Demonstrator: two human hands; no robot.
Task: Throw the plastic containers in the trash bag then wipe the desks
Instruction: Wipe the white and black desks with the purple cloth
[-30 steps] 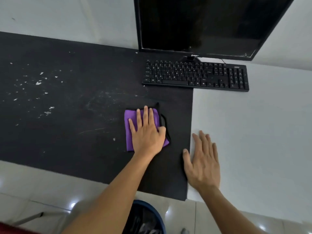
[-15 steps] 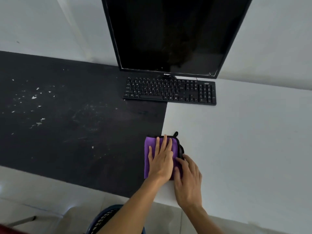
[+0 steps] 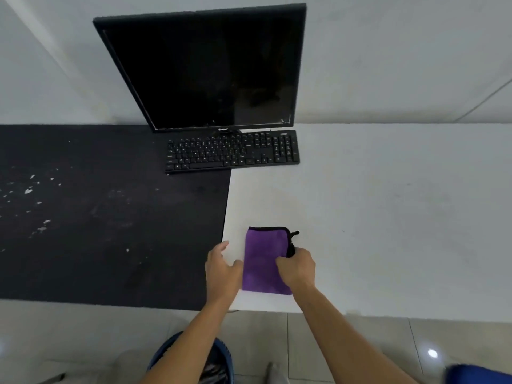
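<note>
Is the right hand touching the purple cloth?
Touching. The head view shows the right hand pressed onto the purple cloth, fingers curled over its right edge.

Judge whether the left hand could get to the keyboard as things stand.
Probably yes: the left hand lies open beside the purple cloth, holding nothing, and bare desk lies between it and the keyboard.

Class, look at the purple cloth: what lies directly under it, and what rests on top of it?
The purple cloth lies flat on the white desk. The right hand grips its right edge; the left hand is beside its left edge. Anything beneath stays hidden.
</note>
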